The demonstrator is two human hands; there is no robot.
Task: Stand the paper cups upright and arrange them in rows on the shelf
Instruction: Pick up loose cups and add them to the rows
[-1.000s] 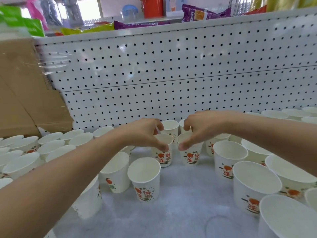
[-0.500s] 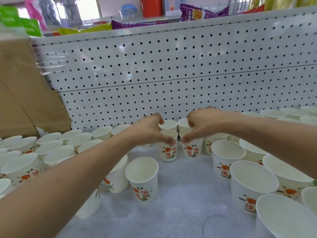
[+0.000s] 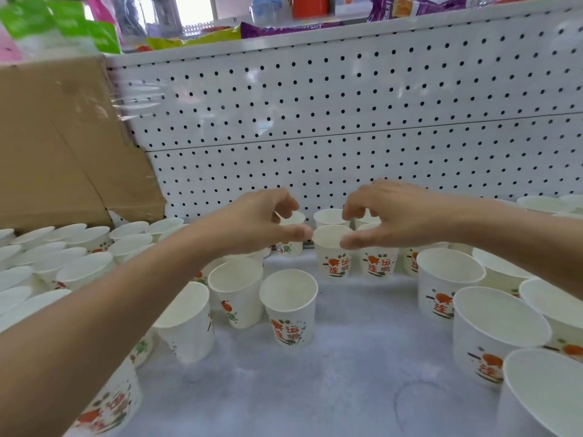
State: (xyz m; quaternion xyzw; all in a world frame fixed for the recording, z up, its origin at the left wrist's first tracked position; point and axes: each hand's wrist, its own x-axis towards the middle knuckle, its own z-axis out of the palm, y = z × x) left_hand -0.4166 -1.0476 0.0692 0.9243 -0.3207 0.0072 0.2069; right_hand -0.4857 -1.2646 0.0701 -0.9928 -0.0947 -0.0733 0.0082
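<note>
Many smooth, tapered paper cups — left hand, right hand above.

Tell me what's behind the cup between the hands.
Another cup stands behind it, then the pegboard wall. Only that cup's rim shows; the front cup hides its body.
</note>
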